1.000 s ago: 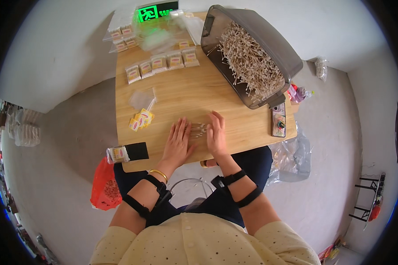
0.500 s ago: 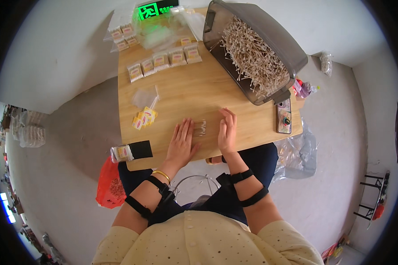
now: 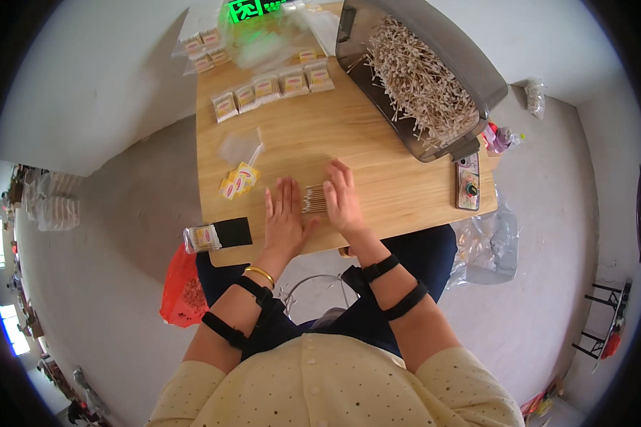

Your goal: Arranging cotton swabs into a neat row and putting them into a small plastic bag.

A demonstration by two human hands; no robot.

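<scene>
A small row of cotton swabs (image 3: 314, 199) lies side by side on the wooden table (image 3: 377, 188) between my two hands. My left hand (image 3: 284, 219) rests on the tabletop at their left ends, fingers stretched out and thumb spread. At the right ends, my right hand (image 3: 343, 201) stands with its fingers extended, touching or very close to the swabs and covering part of them. Neither hand grips anything. Left of my left hand lie several yellow-and-white cards (image 3: 240, 181), with clear plastic sleeves (image 3: 242, 146) just beyond.
A grey translucent bin (image 3: 495, 75) tilts toward me at the back right, heaped with loose swabs (image 3: 424, 82). Packed swab bags (image 3: 267, 88) line the far left. A phone (image 3: 468, 183) lies at the right edge, a filled pack (image 3: 203, 238) and black pad (image 3: 233, 232) at the left corner.
My right hand has moved left, from apart to up against the swabs' right ends. My left hand stays beside their left ends. The whole view has shifted slightly.
</scene>
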